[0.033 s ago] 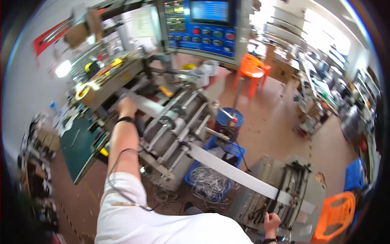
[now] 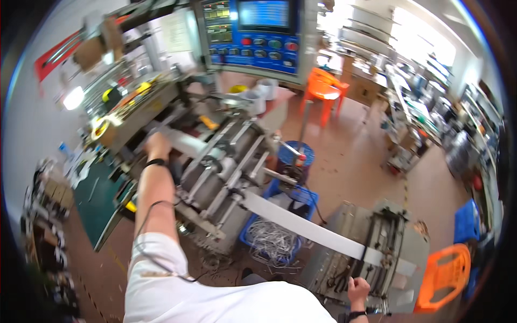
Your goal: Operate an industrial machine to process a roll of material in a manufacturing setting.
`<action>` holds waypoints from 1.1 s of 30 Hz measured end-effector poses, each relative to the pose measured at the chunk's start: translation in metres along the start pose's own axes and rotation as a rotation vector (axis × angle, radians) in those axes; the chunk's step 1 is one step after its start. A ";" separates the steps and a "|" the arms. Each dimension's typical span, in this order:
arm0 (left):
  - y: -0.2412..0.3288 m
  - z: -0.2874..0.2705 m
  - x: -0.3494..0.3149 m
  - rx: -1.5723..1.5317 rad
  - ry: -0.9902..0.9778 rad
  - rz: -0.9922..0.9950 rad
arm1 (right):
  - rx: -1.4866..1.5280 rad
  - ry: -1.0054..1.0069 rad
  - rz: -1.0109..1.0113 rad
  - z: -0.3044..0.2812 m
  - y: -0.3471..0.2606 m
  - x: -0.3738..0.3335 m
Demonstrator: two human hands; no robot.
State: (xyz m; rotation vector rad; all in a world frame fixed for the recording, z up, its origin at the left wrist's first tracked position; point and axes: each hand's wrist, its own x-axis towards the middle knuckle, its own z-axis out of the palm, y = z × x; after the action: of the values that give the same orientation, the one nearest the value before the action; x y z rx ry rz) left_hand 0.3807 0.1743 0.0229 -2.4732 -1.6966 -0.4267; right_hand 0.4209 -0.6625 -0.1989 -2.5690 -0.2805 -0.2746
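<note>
My left hand (image 2: 157,144) reaches out to the far left end of a white strip (image 2: 307,226), beside the roller machine (image 2: 221,167). Its fingers are blurred, so its grip cannot be read. The strip runs through the machine's metal rods and slopes down to a second metal unit (image 2: 344,247) at the lower right. Close to that unit's near edge is my right hand (image 2: 358,290), closed with the thumb uppermost. Whatever may be inside its fingers is hidden. A dark cord (image 2: 153,207) lies along my left forearm.
A blue control panel (image 2: 253,40) with a screen stands behind the machine. Below the strip sits a blue crate (image 2: 249,234) of tangled white trimmings. Orange chairs (image 2: 325,89) stand behind and at the right. A green board (image 2: 97,202) is at the left.
The whole view shifts slightly, so the machine, panel and chairs appear a little further left. Both hands keep about the same places beside the machines.
</note>
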 end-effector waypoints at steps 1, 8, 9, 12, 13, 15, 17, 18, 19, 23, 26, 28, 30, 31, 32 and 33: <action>-0.011 0.006 0.006 0.028 -0.021 0.038 | -0.003 -0.006 0.001 -0.002 -0.008 0.003; 0.005 -0.009 -0.003 -0.157 0.033 -0.002 | -0.032 -0.003 0.072 -0.008 -0.017 0.002; 0.005 -0.004 0.000 -0.185 0.040 0.003 | -0.032 -0.008 0.066 -0.008 -0.018 0.002; 0.007 -0.010 -0.002 -0.209 0.023 0.019 | -0.043 -0.009 0.073 -0.010 -0.017 0.003; 0.009 -0.012 -0.003 -0.215 0.017 0.034 | -0.043 -0.012 0.071 -0.010 -0.017 0.003; 0.012 -0.015 -0.006 -0.217 0.006 0.054 | -0.048 -0.011 0.078 -0.011 -0.016 0.003; 0.009 -0.008 -0.002 -0.220 0.001 0.069 | -0.052 -0.034 0.076 -0.011 -0.017 0.005; 0.006 0.000 0.002 -0.225 0.020 0.100 | -0.053 -0.045 0.075 -0.011 -0.016 0.005; 0.002 0.007 0.008 -0.230 0.039 0.131 | -0.056 -0.040 0.082 -0.009 -0.014 0.004; -0.003 0.022 0.019 -0.264 0.087 0.244 | -0.054 -0.035 0.098 -0.007 -0.008 0.002; 0.000 0.025 0.019 -0.293 0.096 0.311 | -0.059 -0.052 0.095 -0.008 -0.008 0.001; 0.002 0.023 0.017 -0.320 0.085 0.362 | -0.060 -0.048 0.095 -0.008 -0.009 0.001; 0.002 0.023 0.016 -0.340 0.086 0.378 | -0.057 -0.046 0.087 -0.008 -0.010 0.001; 0.003 0.022 0.016 -0.357 0.087 0.393 | -0.057 -0.044 0.089 -0.009 -0.010 0.001; 0.003 0.021 0.016 -0.375 0.088 0.407 | -0.057 -0.043 0.091 -0.009 -0.010 0.002; 0.004 0.019 0.015 -0.375 0.089 0.409 | -0.055 -0.042 0.094 -0.009 -0.010 0.002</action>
State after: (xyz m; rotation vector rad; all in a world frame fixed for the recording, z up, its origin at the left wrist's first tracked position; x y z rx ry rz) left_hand 0.3928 0.1908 0.0090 -2.9104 -1.1132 -0.8506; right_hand 0.4185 -0.6583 -0.1861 -2.6364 -0.1695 -0.1963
